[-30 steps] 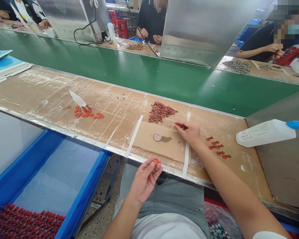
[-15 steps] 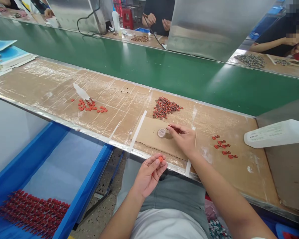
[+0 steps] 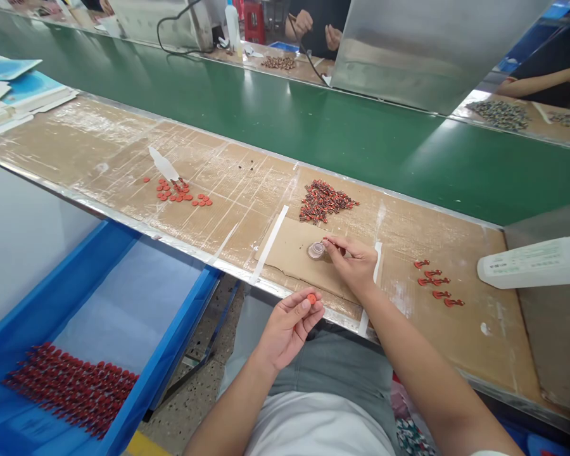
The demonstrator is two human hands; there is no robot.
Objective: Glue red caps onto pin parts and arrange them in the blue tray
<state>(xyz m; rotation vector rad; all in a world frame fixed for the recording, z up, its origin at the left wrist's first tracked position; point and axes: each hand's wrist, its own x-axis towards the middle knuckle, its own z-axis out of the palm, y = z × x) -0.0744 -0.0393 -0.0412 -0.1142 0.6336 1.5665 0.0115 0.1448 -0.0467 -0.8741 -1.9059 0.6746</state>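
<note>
My left hand (image 3: 287,326) pinches a small red disc (image 3: 311,298) between thumb and forefinger, just over the table's front edge. Further up, my right hand (image 3: 354,261) is closed on a small dark red piece, mostly hidden by the fingertips. Those fingertips are right beside a small clear round dish (image 3: 316,251) on a cardboard sheet (image 3: 289,250). Behind the sheet lies a pile of small red and dark figure pieces (image 3: 323,201). Several figures on red discs (image 3: 437,282) lie to the right. Loose red discs (image 3: 171,191) are scattered on the left.
A white plastic bottle (image 3: 534,261) lies at the right. Below left, a blue tray (image 3: 178,316) holds rows of red figures (image 3: 73,389). The green conveyor belt (image 3: 285,126) runs behind the table. Across it, a person's hands (image 3: 316,28) are at work.
The camera view has shifted, moving the table slightly right and up in the picture. My right fingertips have come closer to the round dish. The left hand still holds the disc.
</note>
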